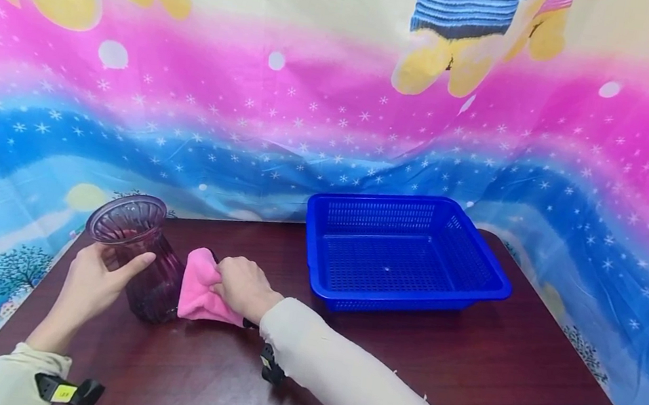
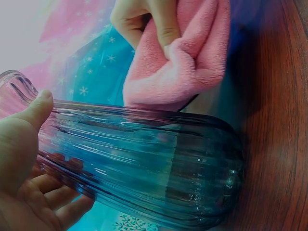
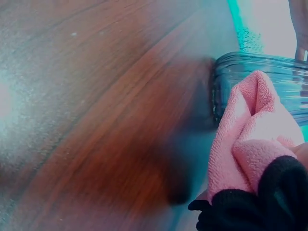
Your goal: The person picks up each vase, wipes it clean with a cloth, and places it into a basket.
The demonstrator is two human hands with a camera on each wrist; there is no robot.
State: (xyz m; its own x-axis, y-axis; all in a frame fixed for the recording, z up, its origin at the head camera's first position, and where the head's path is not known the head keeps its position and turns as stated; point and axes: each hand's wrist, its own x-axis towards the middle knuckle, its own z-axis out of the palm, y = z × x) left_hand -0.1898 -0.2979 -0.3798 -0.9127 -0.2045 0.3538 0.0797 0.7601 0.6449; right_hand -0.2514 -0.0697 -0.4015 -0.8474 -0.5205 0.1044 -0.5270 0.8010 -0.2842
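In the left-centre of the head view, a ribbed glass vase (image 1: 156, 283) leans over the table (image 1: 203, 378), its long axis running from the rim at upper left down to the base at lower right. The left hand (image 1: 95, 282) grips it near the neck, thumb on the near side. The key relation seems to be that the pink cloth (image 1: 199, 288), pinched in the right hand (image 1: 245, 288), lies just right of the vase's lower half, so the right hand is nearer the base and the left nearer the rim.

The left wrist view shows the left fingers through the glass, curled beneath it; the head view hides them. The right wrist view adds black fabric (image 3: 284, 192) below the cloth. Whether cloth and glass actually touch is hard to tell. A blue basket (image 1: 312, 242) sits right of centre.
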